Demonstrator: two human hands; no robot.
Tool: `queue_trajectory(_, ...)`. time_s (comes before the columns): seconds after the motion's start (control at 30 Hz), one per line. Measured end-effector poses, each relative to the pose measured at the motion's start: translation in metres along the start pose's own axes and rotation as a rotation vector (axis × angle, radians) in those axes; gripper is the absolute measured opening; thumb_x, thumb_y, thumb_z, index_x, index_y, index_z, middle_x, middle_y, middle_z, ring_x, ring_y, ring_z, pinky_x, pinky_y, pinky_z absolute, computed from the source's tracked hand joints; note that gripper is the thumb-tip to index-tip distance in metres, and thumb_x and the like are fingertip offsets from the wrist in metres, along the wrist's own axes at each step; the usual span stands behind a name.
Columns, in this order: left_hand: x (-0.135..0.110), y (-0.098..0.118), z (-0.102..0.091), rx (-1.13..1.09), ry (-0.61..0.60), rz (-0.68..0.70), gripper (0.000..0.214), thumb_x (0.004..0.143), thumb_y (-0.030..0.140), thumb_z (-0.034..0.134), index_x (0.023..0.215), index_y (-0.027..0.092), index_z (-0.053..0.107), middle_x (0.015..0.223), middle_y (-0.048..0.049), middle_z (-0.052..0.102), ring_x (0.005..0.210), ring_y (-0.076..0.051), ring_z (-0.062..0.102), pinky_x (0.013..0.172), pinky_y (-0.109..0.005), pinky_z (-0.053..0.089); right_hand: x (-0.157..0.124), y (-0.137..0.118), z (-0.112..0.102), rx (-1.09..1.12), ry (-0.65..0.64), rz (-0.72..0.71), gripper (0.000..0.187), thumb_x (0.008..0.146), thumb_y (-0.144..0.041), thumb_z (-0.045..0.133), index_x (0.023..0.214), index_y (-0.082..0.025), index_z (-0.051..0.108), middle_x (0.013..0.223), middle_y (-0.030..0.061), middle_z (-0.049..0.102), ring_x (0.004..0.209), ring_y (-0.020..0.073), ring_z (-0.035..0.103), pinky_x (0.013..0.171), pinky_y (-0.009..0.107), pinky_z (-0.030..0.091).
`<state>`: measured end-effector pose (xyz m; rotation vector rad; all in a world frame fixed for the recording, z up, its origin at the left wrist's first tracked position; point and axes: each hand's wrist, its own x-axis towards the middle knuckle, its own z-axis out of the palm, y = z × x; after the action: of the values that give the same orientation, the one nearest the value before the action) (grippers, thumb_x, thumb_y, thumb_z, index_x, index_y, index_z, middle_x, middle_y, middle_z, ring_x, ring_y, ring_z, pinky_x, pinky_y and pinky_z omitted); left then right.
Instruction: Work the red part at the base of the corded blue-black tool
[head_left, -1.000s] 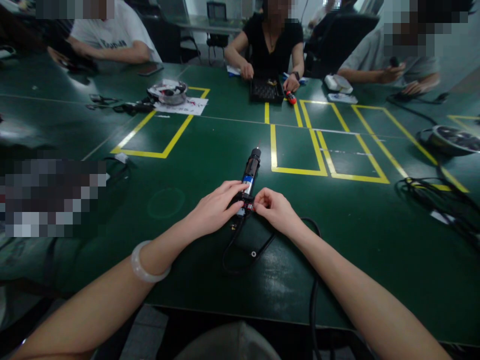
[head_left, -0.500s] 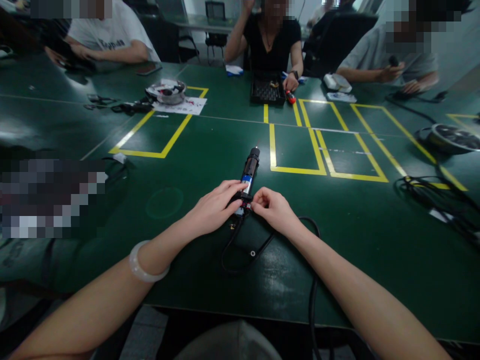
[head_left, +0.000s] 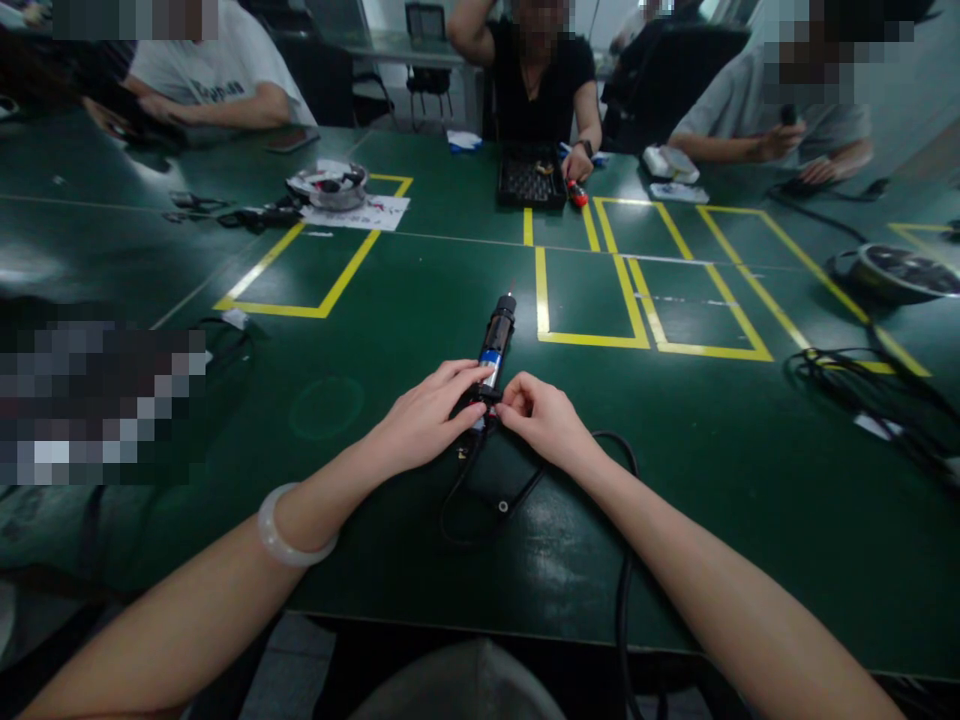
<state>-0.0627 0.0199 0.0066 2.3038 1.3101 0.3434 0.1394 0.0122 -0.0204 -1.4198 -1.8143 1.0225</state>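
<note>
A black tool (head_left: 498,332) with a blue band lies on the green surface (head_left: 375,300), its tip pointing away toward the yellow tape lines (head_left: 592,343). The left hand (head_left: 429,415), a pale bracelet (head_left: 289,530) on its wrist, lays its fingers over the tool's near end, its grip loosely closed on it. The right hand (head_left: 546,420) meets it there, grip narrow, fingertips pinched on that same end. Just what they pinch is too small to make out. A black cable (head_left: 622,600) runs off the near edge. Across the surface, other people sit by a black tray (head_left: 531,180).
</note>
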Motion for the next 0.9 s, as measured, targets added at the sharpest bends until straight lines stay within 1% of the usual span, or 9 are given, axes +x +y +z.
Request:
queue_trajectory(0.1,0.000,0.002,0.000,0.016,-0.020,-0.011,0.051,0.099,0.040,0.041,0.149,0.029,0.044,0.153,-0.0059,0.039,0.137,-0.025,0.044,0.112,-0.042,0.039,0.001,0.003,0.001,0.056,-0.024,0.012,0.010,0.081,-0.026,0.061,0.080,-0.021,0.052,0.056,-0.0083,0.049,0.051,0.0105,0.046,0.053,0.023,0.032)
queue_trajectory(0.17,0.000,0.005,0.001,0.038,-0.048,-0.035,0.054,0.099,0.045,0.040,0.150,0.030,0.042,0.156,-0.0079,0.035,0.140,-0.028,0.041,0.112,-0.047,0.037,0.001,0.006,0.003,0.109,-0.033,0.003,0.011,0.082,-0.026,0.060,0.083,-0.021,0.051,0.057,-0.0085,0.050,0.052,0.0107,0.047,0.053,0.023,0.033)
queue_trajectory(0.27,0.000,0.008,0.005,0.086,-0.082,-0.065,0.063,0.093,0.056,0.049,0.151,0.033,0.042,0.160,-0.0117,0.029,0.141,-0.037,0.036,0.109,-0.055,0.038,0.001,0.008,0.004,0.154,-0.039,-0.012,0.012,0.083,-0.027,0.060,0.087,-0.021,0.050,0.058,-0.0083,0.052,0.053,0.0113,0.049,0.054,0.023,0.034)
queue_trajectory(0.33,0.000,0.009,0.009,0.110,-0.071,-0.065,0.067,0.088,0.059,0.055,0.150,0.035,0.042,0.159,-0.0121,0.029,0.138,-0.040,0.038,0.105,-0.057,0.040,0.001,0.007,0.004,0.165,-0.038,-0.013,0.013,0.083,-0.027,0.061,0.088,-0.022,0.050,0.058,-0.0089,0.051,0.052,0.0114,0.049,0.054,0.023,0.034)
queue_trajectory(0.43,0.001,0.011,0.015,0.119,-0.024,-0.051,0.067,0.086,0.059,0.059,0.148,0.038,0.044,0.157,-0.0106,0.032,0.131,-0.039,0.043,0.101,-0.056,0.044,0.000,0.005,0.004,0.169,-0.044,-0.014,0.014,0.083,-0.026,0.059,0.089,-0.023,0.048,0.058,-0.0099,0.049,0.052,0.0116,0.049,0.055,0.023,0.035)
queue_trajectory(0.53,0.003,0.011,0.018,0.124,0.010,-0.052,0.064,0.085,0.060,0.059,0.144,0.037,0.048,0.153,-0.0102,0.036,0.128,-0.038,0.043,0.099,-0.054,0.045,0.000,0.005,0.003,0.180,-0.063,-0.030,0.009,0.084,-0.023,0.053,0.091,-0.023,0.046,0.060,-0.0094,0.049,0.055,0.0121,0.050,0.057,0.024,0.036)
queue_trajectory(0.6,0.004,0.011,0.020,0.126,0.026,-0.062,0.061,0.084,0.061,0.060,0.140,0.036,0.052,0.149,-0.0096,0.039,0.125,-0.037,0.045,0.098,-0.054,0.046,0.000,0.007,0.002,0.185,-0.073,-0.056,0.008,0.085,-0.020,0.047,0.092,-0.023,0.046,0.063,-0.0085,0.050,0.058,0.0124,0.051,0.060,0.024,0.037)
queue_trajectory(0.7,0.006,0.011,0.021,0.126,0.055,-0.072,0.056,0.083,0.061,0.061,0.133,0.036,0.057,0.141,-0.0090,0.044,0.120,-0.035,0.047,0.095,-0.052,0.048,-0.001,0.009,0.002,0.174,-0.083,-0.088,0.013,0.085,-0.016,0.041,0.095,-0.023,0.045,0.068,-0.0072,0.052,0.063,0.0131,0.053,0.067,0.026,0.040)
queue_trajectory(0.9,0.009,0.012,0.022,0.117,0.088,-0.069,0.042,0.086,0.053,0.059,0.123,0.032,0.062,0.132,-0.0095,0.047,0.116,-0.031,0.049,0.095,-0.049,0.048,-0.003,0.005,-0.001,0.127,-0.110,-0.099,0.015,0.086,-0.014,0.039,0.095,-0.024,0.042,0.071,-0.0055,0.057,0.070,0.0155,0.059,0.072,0.028,0.043)
